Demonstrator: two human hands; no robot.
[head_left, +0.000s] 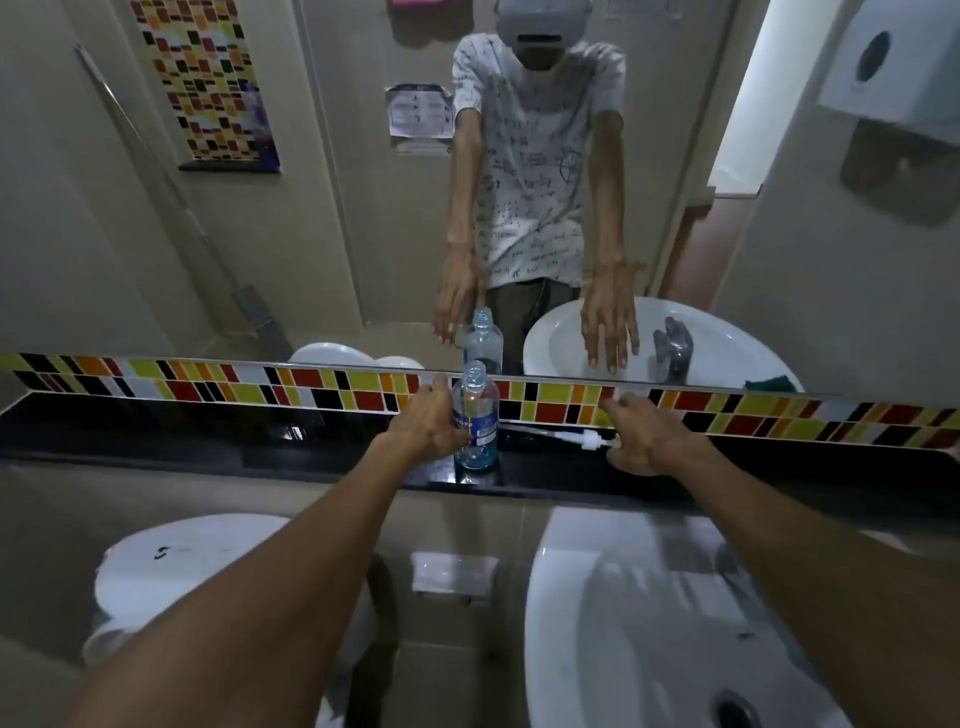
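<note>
A clear bottle (477, 415) with blue liquid in its lower part and no cap stands upright on the black ledge (208, 431) under the mirror. My left hand (428, 422) lies against the bottle's left side with fingers stretched toward the tiled strip; the mirror shows them straight. A white pump head with its tube (571, 436) lies flat on the ledge to the right of the bottle. My right hand (649, 439) hovers at the pump's right end, fingers spread and straight, thumb close to the pump head.
A white sink (597, 634) sits below the ledge on the right, a white toilet (171, 561) at lower left. The large mirror (260, 234) reflects me and the room. A paper dispenser (893, 67) hangs on the right wall.
</note>
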